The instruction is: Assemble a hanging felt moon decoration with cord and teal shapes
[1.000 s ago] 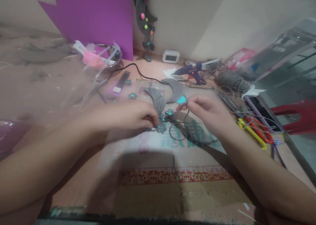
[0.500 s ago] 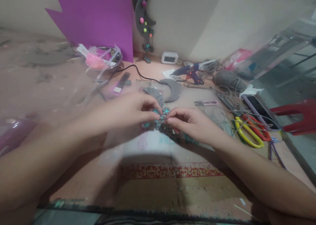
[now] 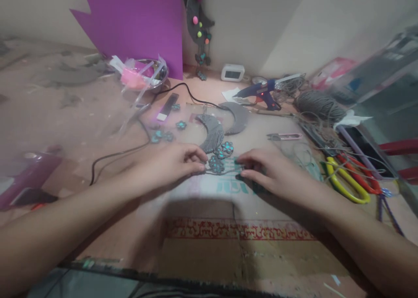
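My left hand (image 3: 170,164) and my right hand (image 3: 271,172) rest low on a printed cardboard sheet (image 3: 228,235), fingertips facing each other. Both pinch the ends of a thin grey cord (image 3: 225,172) carrying teal flower pieces (image 3: 217,164). More teal flowers (image 3: 226,148) lie just behind it. A yarn-wrapped grey crescent (image 3: 213,131) lies beyond the flowers, and a plain grey crescent (image 3: 239,116) sits to its right.
A blue glue gun (image 3: 261,93), grey yarn ball (image 3: 321,104), pink snips (image 3: 284,137), and yellow scissors (image 3: 346,185) beside red scissors (image 3: 361,176) crowd the right. A metal bowl (image 3: 146,76), purple foam sheet (image 3: 137,23) and black cable (image 3: 114,155) stand left.
My right hand came down from holding a teal piece up, met the left hand, and both now lie lower and farther apart with the cord stretched between them.
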The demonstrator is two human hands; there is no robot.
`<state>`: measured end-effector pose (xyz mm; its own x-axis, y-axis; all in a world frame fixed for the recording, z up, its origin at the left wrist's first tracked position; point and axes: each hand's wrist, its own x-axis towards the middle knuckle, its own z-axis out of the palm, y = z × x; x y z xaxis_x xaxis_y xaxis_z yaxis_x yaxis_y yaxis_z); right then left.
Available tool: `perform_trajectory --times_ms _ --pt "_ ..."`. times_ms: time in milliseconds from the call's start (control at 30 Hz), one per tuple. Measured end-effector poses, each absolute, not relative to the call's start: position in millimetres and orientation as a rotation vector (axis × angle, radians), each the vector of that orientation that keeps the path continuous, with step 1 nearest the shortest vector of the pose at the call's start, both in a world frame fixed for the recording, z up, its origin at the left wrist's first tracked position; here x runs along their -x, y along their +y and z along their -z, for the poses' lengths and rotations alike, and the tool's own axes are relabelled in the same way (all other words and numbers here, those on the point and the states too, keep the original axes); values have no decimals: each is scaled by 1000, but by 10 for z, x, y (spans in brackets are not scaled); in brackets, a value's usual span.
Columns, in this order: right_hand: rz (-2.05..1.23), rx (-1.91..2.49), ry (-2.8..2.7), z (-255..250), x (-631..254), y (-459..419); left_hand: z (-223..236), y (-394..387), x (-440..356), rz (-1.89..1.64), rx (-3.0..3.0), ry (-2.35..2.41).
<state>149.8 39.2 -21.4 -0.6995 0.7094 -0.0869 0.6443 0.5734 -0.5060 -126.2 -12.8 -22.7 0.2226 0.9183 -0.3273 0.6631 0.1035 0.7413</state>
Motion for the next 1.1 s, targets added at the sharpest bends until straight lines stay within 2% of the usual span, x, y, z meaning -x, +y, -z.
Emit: perform_trajectory --times_ms 133,400,833,1100 --pt "-494 987 -2590 210 -1426 311 231 -124 1281 -344 -1699 1538" --pt "-362 606 -2770 345 -1068 242 218 -133 1363 -298 -1681 1535" --pt "-479 672 -2642 472 -1150 212 251 -86 1293 -311 -1626 1541" --pt "-534 762 -2672 446 -1162 181 321 -118 1284 -313 -1869 1613"
